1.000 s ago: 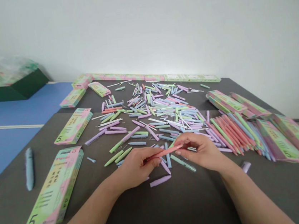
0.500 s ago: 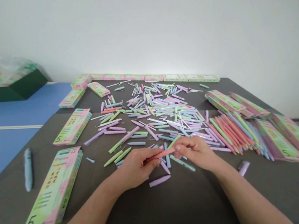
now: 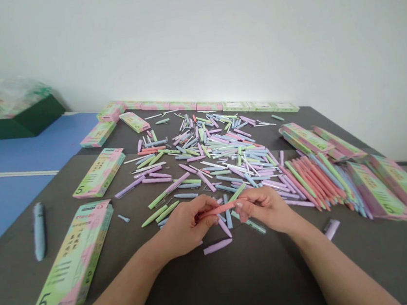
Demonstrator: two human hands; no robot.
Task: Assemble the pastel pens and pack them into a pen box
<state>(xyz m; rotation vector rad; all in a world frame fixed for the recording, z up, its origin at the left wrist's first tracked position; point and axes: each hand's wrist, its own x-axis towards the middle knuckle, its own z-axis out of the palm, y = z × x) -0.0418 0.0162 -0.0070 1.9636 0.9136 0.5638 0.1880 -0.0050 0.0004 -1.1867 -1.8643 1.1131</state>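
Fingers of the left grip [image 3: 185, 227] had arched higher over the coral pen [image 3: 220, 209] since half a second earlier, while the right grip [image 3: 271, 209] stayed at its other end. Largest was the dark counter [image 3: 219, 288], matte and smooth. Beyond its left side, a green tray [image 3: 40, 117] held printed packaging under crinkled clear plastic. Slim cartons [image 3: 71, 260], crisp-edged and printed in pink and green, lay along the left and back edges, with more on the right. Across the middle spread a jumbled heap [image 3: 221, 148] of pastel tubes, tapered barrels and thin white sticks, so much seemed left to handle. Right of it, a row of pens [image 3: 313, 181], mostly coral, lay side by side and looked finished. Smooth and slender, the coral pen sat tilted above the heap's near edge, the left grip closed round one end, the right pinching the other; whether its parts were fully joined could not be told. Smallest, a stubby blue piece [image 3: 124, 218] lay beside the nearest left carton
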